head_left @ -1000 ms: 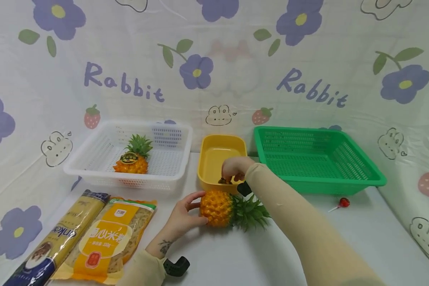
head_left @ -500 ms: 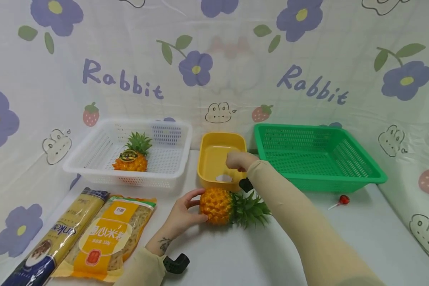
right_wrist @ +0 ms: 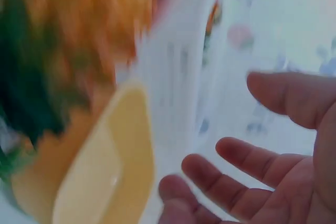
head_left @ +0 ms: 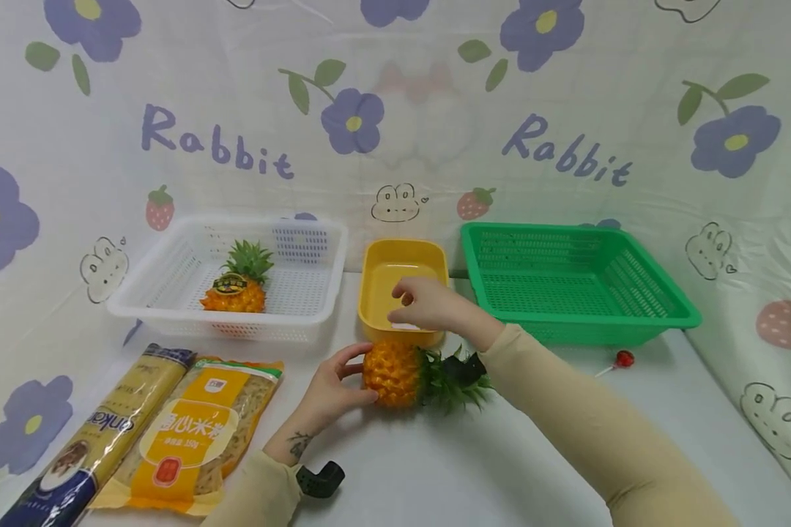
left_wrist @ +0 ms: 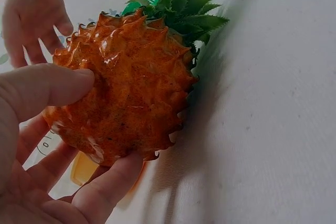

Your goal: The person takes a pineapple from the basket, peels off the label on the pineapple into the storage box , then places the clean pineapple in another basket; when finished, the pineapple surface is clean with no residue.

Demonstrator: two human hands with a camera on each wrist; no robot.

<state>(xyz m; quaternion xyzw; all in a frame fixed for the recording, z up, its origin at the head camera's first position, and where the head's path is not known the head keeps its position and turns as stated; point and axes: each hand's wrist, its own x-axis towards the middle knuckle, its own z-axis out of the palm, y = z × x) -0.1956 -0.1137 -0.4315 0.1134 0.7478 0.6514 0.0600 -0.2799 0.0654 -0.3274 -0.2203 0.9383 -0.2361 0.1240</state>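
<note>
My left hand [head_left: 343,384] grips the rounded end of an orange pineapple [head_left: 391,375] that lies on its side, its green leaves pointing right. In the left wrist view the thumb presses on the spiky skin of the pineapple [left_wrist: 126,82] and the other fingers curl underneath. Over the front of a yellow tub [head_left: 368,285] hovers my right hand [head_left: 428,304], fingers spread and nothing in them. Below it a small white flat piece [head_left: 405,326] shows inside the tub; what it is cannot be told. The right wrist view, partly blurred, shows the right hand [right_wrist: 268,182] with parted fingers.
A white basket [head_left: 306,322] at the back left contains another pineapple [head_left: 234,293] with a dark label. At the back right stands a green basket [head_left: 587,333], with a red lollipop [head_left: 624,359] in front. Two food packets [head_left: 181,439] [head_left: 99,432] lie front left.
My right hand was pinching a small dark thing at the tub's front; it let go, lifted, and its fingers spread. A white piece came into view there. The left hand kept its grip.
</note>
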